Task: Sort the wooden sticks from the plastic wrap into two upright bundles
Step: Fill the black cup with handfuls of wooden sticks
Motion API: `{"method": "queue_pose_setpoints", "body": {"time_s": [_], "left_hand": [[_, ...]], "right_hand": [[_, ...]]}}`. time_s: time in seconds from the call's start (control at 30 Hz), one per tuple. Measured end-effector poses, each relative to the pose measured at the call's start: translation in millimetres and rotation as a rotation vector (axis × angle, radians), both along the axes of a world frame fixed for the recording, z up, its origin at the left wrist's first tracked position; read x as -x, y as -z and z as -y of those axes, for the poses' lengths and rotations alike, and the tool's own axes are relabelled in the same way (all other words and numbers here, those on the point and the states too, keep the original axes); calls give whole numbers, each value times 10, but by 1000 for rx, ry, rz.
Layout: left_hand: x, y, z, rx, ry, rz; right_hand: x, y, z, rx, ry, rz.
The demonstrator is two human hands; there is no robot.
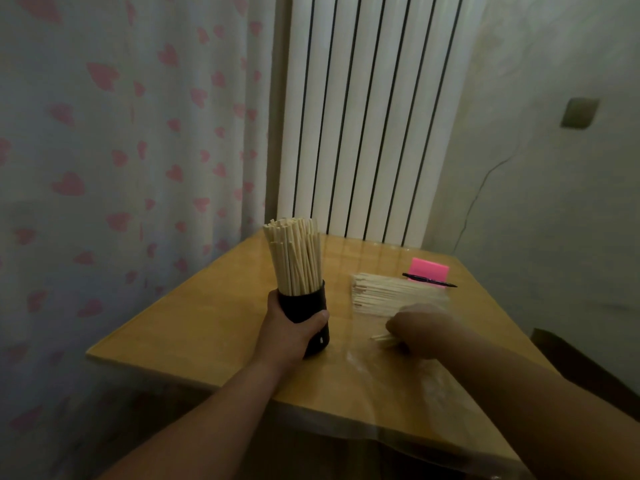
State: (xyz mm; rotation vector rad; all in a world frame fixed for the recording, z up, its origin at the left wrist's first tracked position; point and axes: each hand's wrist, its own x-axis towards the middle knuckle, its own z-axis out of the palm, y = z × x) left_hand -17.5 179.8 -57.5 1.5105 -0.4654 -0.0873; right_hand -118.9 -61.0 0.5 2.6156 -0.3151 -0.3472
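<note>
A pale curtain [104, 133] printed with pink hearts fills the left side, and a white ribbed radiator [363, 116] stands behind the far edge of the bench. The wooden bench [207, 323] has a glossy top. On its right half lies a sheet of clear plastic wrap [374, 362], crinkled and reaching toward the near edge.

An upright bundle [296, 258] of wooden sticks stands packed in a black cup [304, 306] on the left-centre of the bench, their tops fanning a little above the rim. To its right, apart from the cup, a flat pile [398, 294] of sticks lies on its side on the plastic wrap, the stick ends facing left.

The left hand [287, 330] grips the black cup low down, with its fingers curled round the far side and the thumb pressed across the front. The right hand [422, 330] is at the near edge of the flat pile, knuckles up and blurred. Its fingers are curled down onto a few loose sticks [381, 337], whose tips poke out to the left from under the hand.

Behind the flat pile sits a pink block [429, 268], and a black pen [429, 280] lies across its front edge, just beyond the sticks.
</note>
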Motion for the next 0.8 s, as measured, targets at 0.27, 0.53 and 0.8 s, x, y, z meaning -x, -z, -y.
{"method": "queue_pose_setpoints", "body": {"time_s": [0.27,0.53,0.8], "left_hand": [[5,-2,-6,20,3,-21],[14,-19,-8,1,10,-21],[24,-15,-6,-23,32,-9]], "right_hand": [[179,-111,-50,-73,-93,44],[446,-300,-275,-263,-85,242],[469,-1126,-657,-849,-17,526]]}}
